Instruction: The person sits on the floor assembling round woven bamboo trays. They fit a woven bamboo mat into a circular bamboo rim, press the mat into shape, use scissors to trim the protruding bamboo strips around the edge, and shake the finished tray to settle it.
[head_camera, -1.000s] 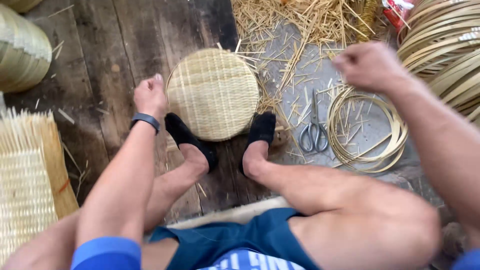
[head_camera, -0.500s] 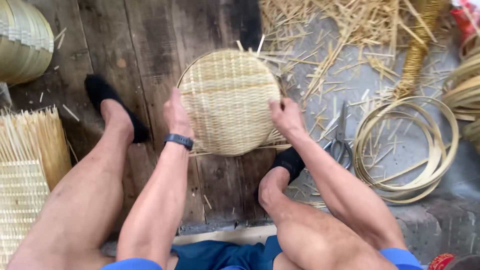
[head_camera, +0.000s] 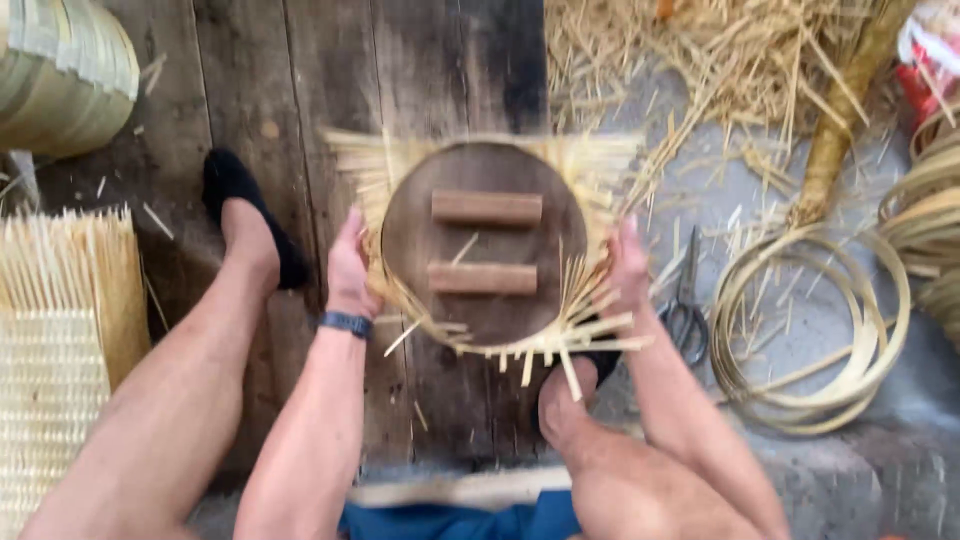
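Note:
A round dark wooden mould (head_camera: 484, 245) with two wooden bars on its face is held up over the plank floor, loose pale bamboo strip ends (head_camera: 560, 345) fanning out all around its rim. My left hand (head_camera: 348, 268) grips its left edge and my right hand (head_camera: 628, 262) grips its right edge. A dark band sits on my left wrist. Both my feet wear black slippers, one (head_camera: 245, 205) to the left, the other (head_camera: 590, 365) partly hidden under the mould.
Scissors (head_camera: 685, 300) lie on the grey ground right of my right hand, beside coiled bamboo hoops (head_camera: 810, 320). A flat woven mat (head_camera: 55, 360) lies at left, a woven basket (head_camera: 60, 75) top left, straw scraps (head_camera: 720, 60) top right.
The woven round piece has been lifted off the floor and turned over, now showing the wooden mould's back with two bars. Both hands stay on its sides.

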